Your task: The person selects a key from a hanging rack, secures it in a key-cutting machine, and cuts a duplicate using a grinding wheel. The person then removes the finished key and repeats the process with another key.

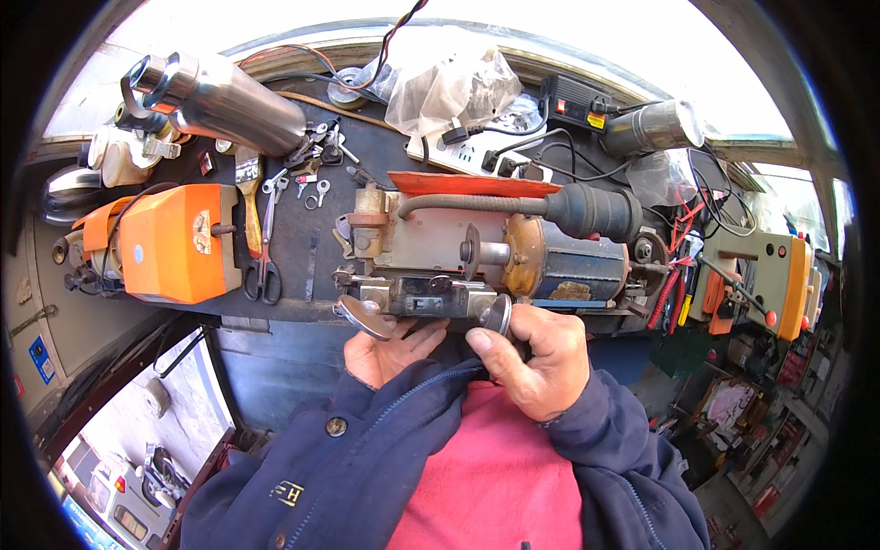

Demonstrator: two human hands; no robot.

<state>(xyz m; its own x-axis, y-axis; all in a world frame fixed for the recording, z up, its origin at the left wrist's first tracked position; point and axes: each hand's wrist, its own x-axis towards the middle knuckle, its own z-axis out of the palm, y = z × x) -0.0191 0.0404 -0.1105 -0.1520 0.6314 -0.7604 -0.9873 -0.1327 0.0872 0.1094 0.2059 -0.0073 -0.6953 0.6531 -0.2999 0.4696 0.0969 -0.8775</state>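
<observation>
In front of me stands a key-cutting machine (440,247) with a grey motor and a cutter wheel on its shaft. Two round metal clamp knobs stick out from the near side of its carriage (431,301). My left hand (392,356) lies palm up below the left clamp knob (366,317), its fingers stretched toward the carriage. With thumb and bent fingers, my right hand (543,359) grips the right clamp knob (496,314). Whether a key sits in the clamps is too small to tell.
An orange machine (174,243), scissors (266,247), a brush (248,197) and loose keys (316,151) lie left. Behind are a steel bottle (229,101), a power strip (467,154) and cables. Pliers and screwdrivers (674,293) hang right, beside another yellow-sided machine (779,275).
</observation>
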